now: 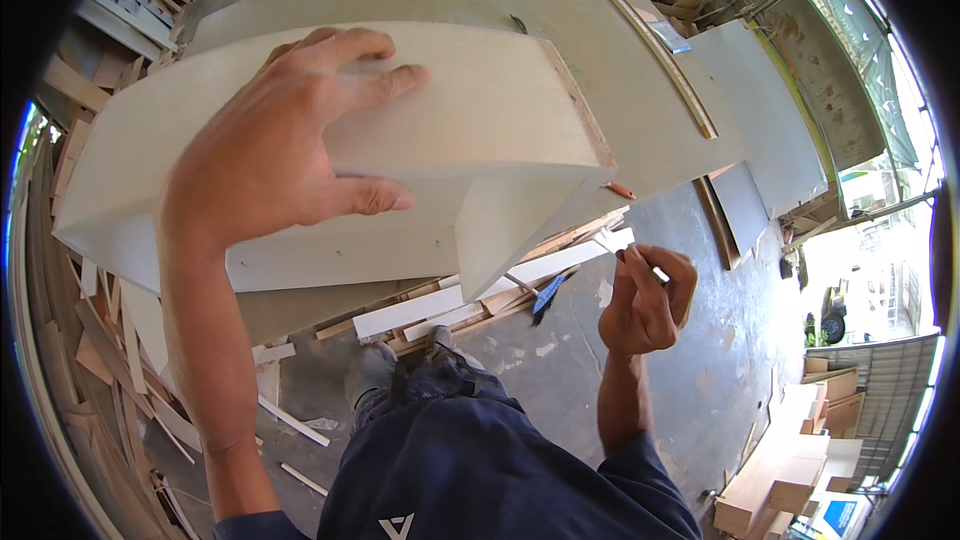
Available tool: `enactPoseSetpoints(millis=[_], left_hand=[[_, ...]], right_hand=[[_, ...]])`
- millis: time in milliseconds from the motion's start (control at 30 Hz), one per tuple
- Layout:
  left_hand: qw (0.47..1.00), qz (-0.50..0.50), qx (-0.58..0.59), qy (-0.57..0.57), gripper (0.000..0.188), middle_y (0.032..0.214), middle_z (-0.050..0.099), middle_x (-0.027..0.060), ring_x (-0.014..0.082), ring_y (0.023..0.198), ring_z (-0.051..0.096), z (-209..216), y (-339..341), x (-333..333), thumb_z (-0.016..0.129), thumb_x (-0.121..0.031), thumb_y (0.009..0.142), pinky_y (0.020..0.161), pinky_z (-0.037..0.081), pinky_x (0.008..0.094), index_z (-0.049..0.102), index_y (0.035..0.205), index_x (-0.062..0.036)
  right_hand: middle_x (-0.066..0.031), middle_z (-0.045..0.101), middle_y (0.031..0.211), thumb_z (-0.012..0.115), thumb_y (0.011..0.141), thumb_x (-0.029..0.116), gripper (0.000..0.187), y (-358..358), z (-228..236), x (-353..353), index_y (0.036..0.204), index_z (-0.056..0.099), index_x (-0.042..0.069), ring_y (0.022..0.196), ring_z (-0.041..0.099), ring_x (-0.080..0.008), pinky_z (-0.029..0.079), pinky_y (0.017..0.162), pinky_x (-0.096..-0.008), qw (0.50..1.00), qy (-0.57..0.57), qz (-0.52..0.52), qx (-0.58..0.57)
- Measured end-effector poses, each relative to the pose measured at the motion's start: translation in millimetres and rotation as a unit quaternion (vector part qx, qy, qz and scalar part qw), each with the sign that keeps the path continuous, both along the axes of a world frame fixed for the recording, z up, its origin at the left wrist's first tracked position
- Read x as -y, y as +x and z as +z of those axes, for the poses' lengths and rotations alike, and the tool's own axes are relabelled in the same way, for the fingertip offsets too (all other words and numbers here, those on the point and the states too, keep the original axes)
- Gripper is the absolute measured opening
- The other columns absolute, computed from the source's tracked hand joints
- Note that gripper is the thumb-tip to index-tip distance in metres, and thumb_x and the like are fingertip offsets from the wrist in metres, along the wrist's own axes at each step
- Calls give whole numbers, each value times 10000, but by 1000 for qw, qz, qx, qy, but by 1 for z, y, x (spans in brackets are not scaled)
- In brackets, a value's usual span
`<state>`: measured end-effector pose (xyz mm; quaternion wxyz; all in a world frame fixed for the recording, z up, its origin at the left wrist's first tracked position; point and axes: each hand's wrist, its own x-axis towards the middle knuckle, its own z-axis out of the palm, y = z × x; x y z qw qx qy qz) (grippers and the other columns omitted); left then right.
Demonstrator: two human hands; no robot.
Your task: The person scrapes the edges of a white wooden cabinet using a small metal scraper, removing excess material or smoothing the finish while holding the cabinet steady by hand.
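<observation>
A white box-like cabinet (470, 90) with an upright divider (510, 225) lies before me on a large work surface. Over its near edge reaches my left hand (275, 135), open, fingers spread above the top panel and thumb in front of the edge. Whether it presses on the panel I cannot tell. Small pointed bits, perhaps screw or nail tips, stick out of the inner panel below. To the right of the cabinet, my right hand (650, 300) is raised with thumb and fingers pinched together. Something small and pale seems to show at its fingertips, too unclear to name.
An orange-handled tool (620, 190) lies by the cabinet's right corner. A long wooden strip (655, 55) rests farther back on the work surface. Boards (400, 315) and a blue brush (546, 298) lie near my feet. Scrap wood (110, 340) crowds the left side; boxes (780, 470) stand lower right.
</observation>
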<state>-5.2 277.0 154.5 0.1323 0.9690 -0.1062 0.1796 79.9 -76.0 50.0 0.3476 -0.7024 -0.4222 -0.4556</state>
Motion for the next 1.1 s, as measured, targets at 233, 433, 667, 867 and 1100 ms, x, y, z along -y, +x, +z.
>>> enactPoseSetpoints(millis=[233, 433, 667, 867, 1100], left_hand=[[999, -10, -30, -21, 843, 1549, 502, 132, 361, 1378, 485, 7, 19, -12, 906, -350, 704, 1157, 397, 435, 589, 1466, -176], [996, -37, -52, -62, 762, 1492, 543, 188, 381, 1356, 500, 4, 39, -21, 872, -346, 763, 1147, 404, 419, 609, 1429, -87], [990, -99, -12, -97, 689, 1430, 575, 247, 394, 1316, 542, -2, 47, -31, 830, -286, 825, 1128, 420, 419, 600, 1403, 8], [992, -93, -29, -76, 641, 1411, 586, 240, 381, 1319, 540, 8, 38, -35, 806, -279, 854, 1121, 425, 420, 606, 1388, 15], [994, -79, -16, -73, 614, 1382, 603, 222, 354, 1325, 529, -1, 38, -27, 784, -290, 874, 1115, 424, 416, 607, 1373, 20]], right_hand=[[-79, 670, 1006, 867, 714, -27, 271, 4, 42, -33, 969, 825, 55, 842, 659, -219, 552, 685, -315, 978, -187, -38, 84], [-112, 662, 997, 836, 773, -65, 202, 4, 55, -53, 967, 805, -16, 879, 681, -231, 622, 634, -261, 950, -284, -84, 99], [-55, 748, 998, 807, 815, 94, 198, 25, 82, -52, 1000, 812, 24, 900, 713, -192, 542, 753, -338, 912, -333, -129, 205], [-79, 751, 960, 814, 804, 57, 192, 22, 98, -70, 986, 803, 0, 868, 701, -193, 497, 724, -329, 881, -389, -154, 223], [-102, 711, 874, 807, 809, -23, 94, 15, 77, -72, 875, 749, -56, 808, 671, -224, 499, 698, -346, 892, -414, -109, 147]])
